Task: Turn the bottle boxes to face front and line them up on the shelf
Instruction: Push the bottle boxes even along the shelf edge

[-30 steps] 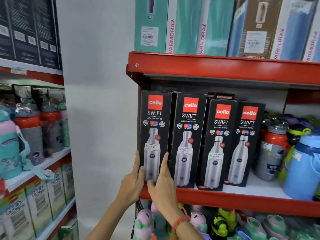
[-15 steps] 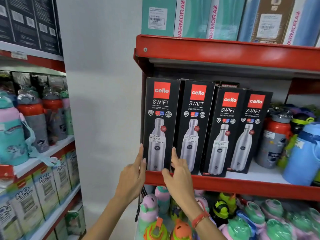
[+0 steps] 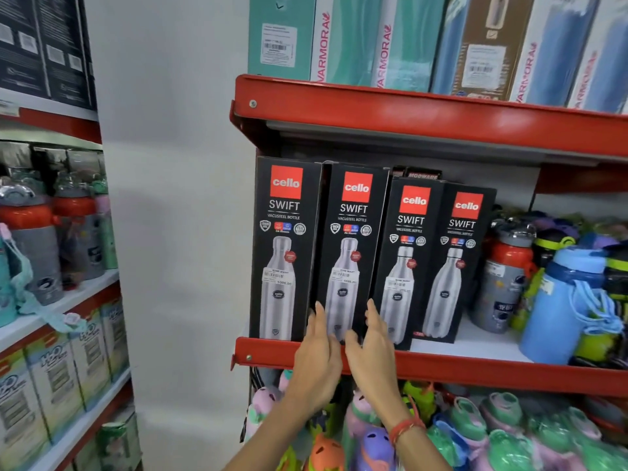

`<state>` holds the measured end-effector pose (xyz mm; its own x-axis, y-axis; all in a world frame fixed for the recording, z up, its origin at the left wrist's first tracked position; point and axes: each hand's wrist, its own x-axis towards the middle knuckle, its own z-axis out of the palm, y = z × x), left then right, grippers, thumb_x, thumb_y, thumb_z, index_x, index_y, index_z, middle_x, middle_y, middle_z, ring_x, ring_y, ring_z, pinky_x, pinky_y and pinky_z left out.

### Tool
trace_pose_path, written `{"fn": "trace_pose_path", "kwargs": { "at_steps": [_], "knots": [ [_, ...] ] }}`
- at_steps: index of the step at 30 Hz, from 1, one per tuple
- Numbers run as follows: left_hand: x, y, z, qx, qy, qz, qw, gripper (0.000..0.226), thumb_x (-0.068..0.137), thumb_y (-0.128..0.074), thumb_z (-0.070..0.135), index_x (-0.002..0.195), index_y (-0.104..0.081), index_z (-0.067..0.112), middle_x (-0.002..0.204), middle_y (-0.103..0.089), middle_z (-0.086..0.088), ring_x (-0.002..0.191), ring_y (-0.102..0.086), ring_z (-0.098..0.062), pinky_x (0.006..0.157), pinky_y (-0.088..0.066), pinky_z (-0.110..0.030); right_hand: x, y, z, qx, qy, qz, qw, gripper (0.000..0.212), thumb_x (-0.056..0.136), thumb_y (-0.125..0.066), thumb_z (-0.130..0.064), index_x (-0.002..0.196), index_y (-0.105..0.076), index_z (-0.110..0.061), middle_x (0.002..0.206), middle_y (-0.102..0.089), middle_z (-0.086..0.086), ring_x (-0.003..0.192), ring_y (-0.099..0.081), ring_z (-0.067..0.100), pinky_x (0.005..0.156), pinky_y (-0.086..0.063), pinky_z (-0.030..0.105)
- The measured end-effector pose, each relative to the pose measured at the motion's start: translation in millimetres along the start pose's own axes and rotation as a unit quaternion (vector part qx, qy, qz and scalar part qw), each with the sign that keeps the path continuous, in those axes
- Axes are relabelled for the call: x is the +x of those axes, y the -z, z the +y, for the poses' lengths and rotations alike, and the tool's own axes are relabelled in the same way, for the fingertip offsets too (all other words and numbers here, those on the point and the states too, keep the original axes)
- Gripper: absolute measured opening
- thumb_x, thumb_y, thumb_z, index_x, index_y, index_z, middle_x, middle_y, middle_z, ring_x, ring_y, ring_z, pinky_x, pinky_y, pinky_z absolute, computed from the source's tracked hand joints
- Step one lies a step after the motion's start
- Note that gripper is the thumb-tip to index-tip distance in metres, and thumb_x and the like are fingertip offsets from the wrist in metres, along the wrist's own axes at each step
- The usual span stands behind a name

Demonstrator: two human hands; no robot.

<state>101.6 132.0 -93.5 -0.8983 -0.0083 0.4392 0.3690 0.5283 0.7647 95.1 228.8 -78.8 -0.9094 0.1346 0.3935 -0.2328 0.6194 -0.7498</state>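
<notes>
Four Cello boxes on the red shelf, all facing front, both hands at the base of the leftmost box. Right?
Not quite. The head view shows the left hand and right hand at the base of the second box from the left, not the leftmost box. The rest holds: four Cello boxes on the red shelf, all facing front.

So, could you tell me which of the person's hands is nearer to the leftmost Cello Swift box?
Left. The left hand is at the lower left edge of the second box, right beside the leftmost box. The right hand is at that second box's right edge, farther away.
</notes>
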Motion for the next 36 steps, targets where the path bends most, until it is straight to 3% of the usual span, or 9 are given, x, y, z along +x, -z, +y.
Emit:
{"fn": "trace_pose_path", "kwargs": {
  "at_steps": [3, 6, 9, 11, 17, 20, 25, 30, 36],
  "knots": [
    [2, -2, 1, 0.015, 0.017, 0.011, 1.0, 0.06, 0.1, -0.031, 0.02, 0.15, 0.002, 0.018, 0.15, -0.036, -0.016, 0.125, -0.049, -0.027, 0.107, -0.038, -0.035, 3, 1, 3, 0.011, 0.005, -0.016, 1.0, 0.068, 0.096, -0.048, -0.02, 0.153, -0.011, -0.02, 0.158, -0.027, 0.005, 0.137, -0.036, 0.02, 0.101, -0.031, 0.021],
    [2, -4, 1, 0.04, 0.027, 0.037, 0.998, 0.061, 0.098, -0.033, 0.016, 0.149, 0.0, 0.018, 0.113, -0.063, -0.017, 0.091, -0.062, -0.026, 0.084, -0.05, -0.04, 4, 3, 4, 0.019, 0.016, -0.026, 0.999, 0.072, 0.094, -0.051, -0.022, 0.153, -0.011, -0.026, 0.157, -0.026, 0.0, 0.137, -0.034, 0.016, 0.094, -0.029, 0.014],
    [3, -1, -1, 0.051, 0.035, 0.05, 0.997, 0.061, 0.097, -0.035, 0.016, 0.15, -0.004, 0.017, 0.069, -0.058, 0.003, 0.068, -0.057, -0.015, 0.068, -0.046, -0.033, 4, 5, 6, 0.077, -0.004, -0.047, 0.996, 0.077, 0.09, -0.055, -0.029, 0.153, -0.01, -0.032, 0.157, -0.026, 0.001, 0.14, -0.031, 0.019, 0.107, -0.03, 0.029],
    [3, 1, -1, 0.053, 0.037, 0.046, 0.997, 0.061, 0.096, -0.036, 0.016, 0.15, -0.006, 0.016, 0.061, -0.051, 0.009, 0.061, -0.052, -0.007, 0.064, -0.041, -0.027, 3, 8, 9, 0.119, -0.018, -0.061, 0.991, 0.078, 0.089, -0.055, -0.03, 0.153, -0.011, -0.031, 0.156, -0.028, 0.001, 0.141, -0.03, 0.019, 0.113, -0.03, 0.038],
    [-3, 0, 0, 0.045, 0.043, 0.063, 0.996, 0.059, 0.094, -0.038, 0.015, 0.149, -0.017, 0.014, 0.056, -0.052, 0.006, 0.055, -0.053, -0.007, 0.055, -0.036, -0.022, -2, 15, 16, 0.193, -0.036, -0.098, 0.976, 0.077, 0.09, -0.055, -0.019, 0.153, -0.011, -0.023, 0.139, -0.045, -0.006, 0.117, -0.05, 0.002, 0.1, -0.045, 0.027],
    [-6, -2, 3, 0.035, 0.039, 0.063, 0.997, 0.058, 0.093, -0.041, 0.014, 0.148, -0.021, 0.013, 0.056, -0.055, 0.004, 0.054, -0.055, -0.008, 0.052, -0.036, -0.02, -8, 7, 8, 0.189, -0.009, -0.072, 0.979, 0.073, 0.087, -0.058, -0.018, 0.151, -0.022, -0.018, 0.132, -0.042, -0.007, 0.12, -0.043, -0.012, 0.098, -0.039, 0.013],
    [-9, -1, 2, 0.031, 0.057, 0.08, 0.995, 0.057, 0.092, -0.039, 0.013, 0.147, -0.023, 0.013, 0.057, -0.051, 0.007, 0.058, -0.053, -0.012, 0.062, -0.042, -0.031, 5, 14, 6, 0.165, -0.025, 0.02, 0.986, 0.064, 0.091, -0.053, -0.013, 0.149, -0.026, -0.015, 0.151, -0.031, 0.003, 0.136, -0.036, 0.016, 0.112, -0.033, 0.039],
    [-10, -6, 4, 0.034, 0.047, 0.077, 0.995, 0.057, 0.094, -0.039, 0.013, 0.148, -0.021, 0.017, 0.058, -0.051, 0.008, 0.057, -0.054, -0.007, 0.055, -0.039, -0.017, 7, 11, 11, 0.147, -0.031, -0.009, 0.989, 0.066, 0.091, -0.049, -0.015, 0.151, -0.021, -0.017, 0.158, -0.025, 0.002, 0.146, -0.021, 0.019, 0.119, -0.022, 0.041],
    [-6, -8, 8, 0.056, 0.051, 0.052, 0.996, 0.059, 0.094, -0.039, 0.017, 0.148, -0.016, 0.012, 0.077, -0.059, -0.003, 0.076, -0.061, -0.021, 0.071, -0.047, -0.037, 11, 11, 17, 0.167, -0.054, 0.0, 0.984, 0.063, 0.09, -0.053, -0.014, 0.148, -0.028, -0.015, 0.148, -0.042, 0.002, 0.138, -0.034, 0.02, 0.113, -0.03, 0.041]
  ]
}}
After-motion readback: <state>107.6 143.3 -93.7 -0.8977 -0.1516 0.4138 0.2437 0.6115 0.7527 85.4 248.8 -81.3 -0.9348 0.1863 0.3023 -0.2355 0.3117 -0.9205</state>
